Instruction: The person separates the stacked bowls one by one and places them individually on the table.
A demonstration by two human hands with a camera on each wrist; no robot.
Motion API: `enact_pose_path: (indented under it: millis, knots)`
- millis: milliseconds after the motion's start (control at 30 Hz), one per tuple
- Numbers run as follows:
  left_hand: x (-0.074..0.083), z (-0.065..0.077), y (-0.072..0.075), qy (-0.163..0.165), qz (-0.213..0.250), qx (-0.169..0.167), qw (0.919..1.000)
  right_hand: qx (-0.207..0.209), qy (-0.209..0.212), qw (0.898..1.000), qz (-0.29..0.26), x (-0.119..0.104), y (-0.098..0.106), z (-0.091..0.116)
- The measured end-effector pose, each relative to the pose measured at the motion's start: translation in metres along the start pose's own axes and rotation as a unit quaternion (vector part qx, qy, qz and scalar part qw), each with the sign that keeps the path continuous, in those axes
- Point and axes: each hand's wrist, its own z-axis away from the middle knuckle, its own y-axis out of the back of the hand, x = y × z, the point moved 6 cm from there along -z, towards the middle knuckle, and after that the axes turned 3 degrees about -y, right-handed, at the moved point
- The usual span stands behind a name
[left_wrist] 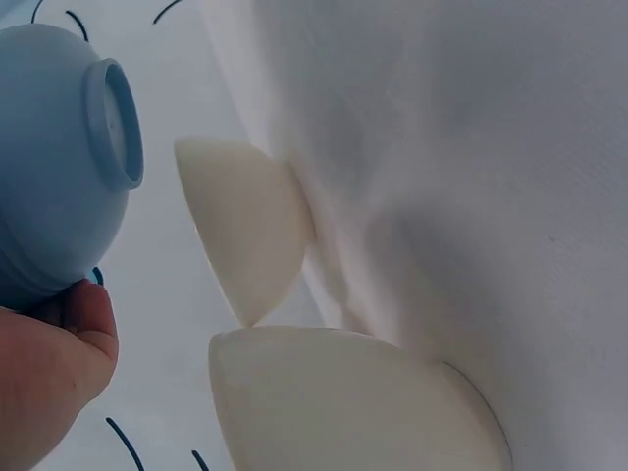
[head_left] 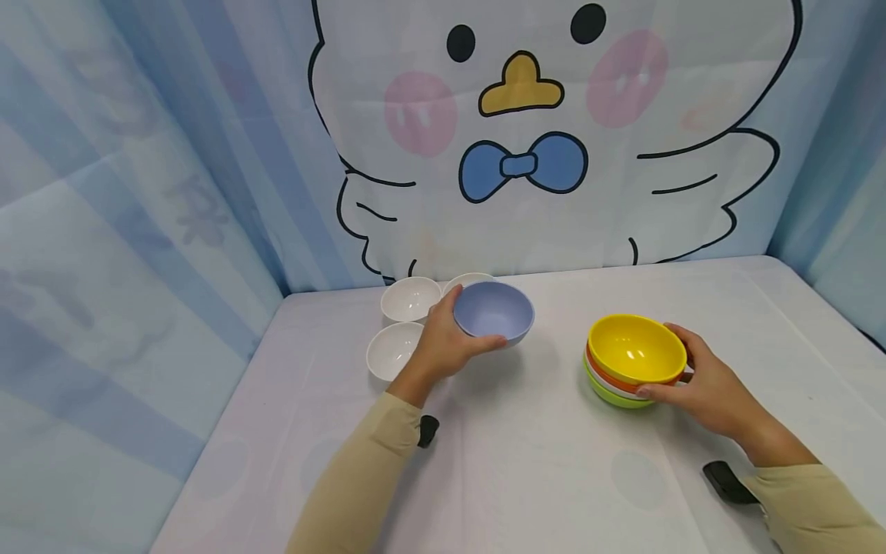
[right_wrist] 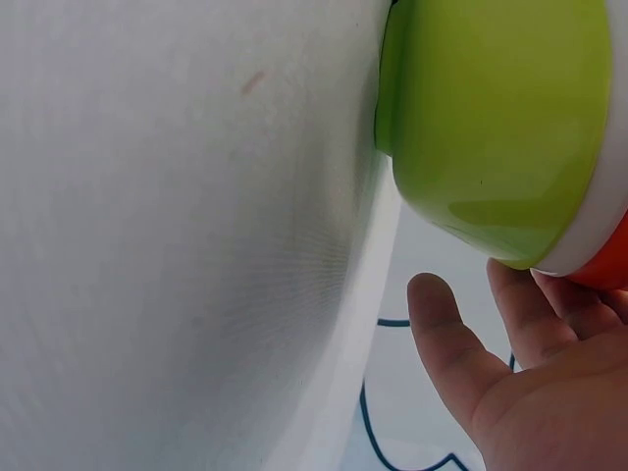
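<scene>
My left hand (head_left: pixel 444 342) grips a periwinkle-blue bowl (head_left: pixel 494 309) by its side, thumb along the near edge. In the left wrist view the blue bowl (left_wrist: pixel 54 157) hangs above the table, its round foot showing. Just behind and left of it stand three white bowls (head_left: pixel 410 298), upright and close together. On the right, my right hand (head_left: pixel 716 388) holds a stack of nested bowls from its right side. Yellow (head_left: pixel 633 346) is on top, then orange and white, with a green bowl (right_wrist: pixel 500 128) at the bottom. The little finger points away from the stack.
A white cloth covers the table (head_left: pixel 547 477). Behind it hangs a curtain (head_left: pixel 526 231) printed with a cartoon bird, and blue patterned cloth (head_left: pixel 124 254) closes in the left side. Dark straps (head_left: pixel 728 483) show at both wrists.
</scene>
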Motion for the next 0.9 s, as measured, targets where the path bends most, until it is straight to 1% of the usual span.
enact_pose_path:
  millis: [200, 467, 633, 900]
  knots:
    - [-0.006, 0.004, 0.002, 0.001, -0.01, 0.004, 0.9999, 0.001, 0.002, 1.0, -0.002, 0.0, 0.0, 0.001]
    - [-0.012, 0.01, 0.001, -0.007, -0.001, 0.004, 1.0, 0.001, 0.004, 1.0, -0.002, -0.001, 0.0, 0.002]
    - [-0.013, 0.012, 0.002, -0.004, -0.015, 0.008, 0.9998, -0.001, 0.002, 1.0, -0.004, -0.002, 0.0, 0.002]
    - [-0.018, 0.013, 0.001, -0.013, -0.039, 0.016, 0.9991, -0.001, 0.004, 1.0, -0.002, -0.001, 0.0, 0.001]
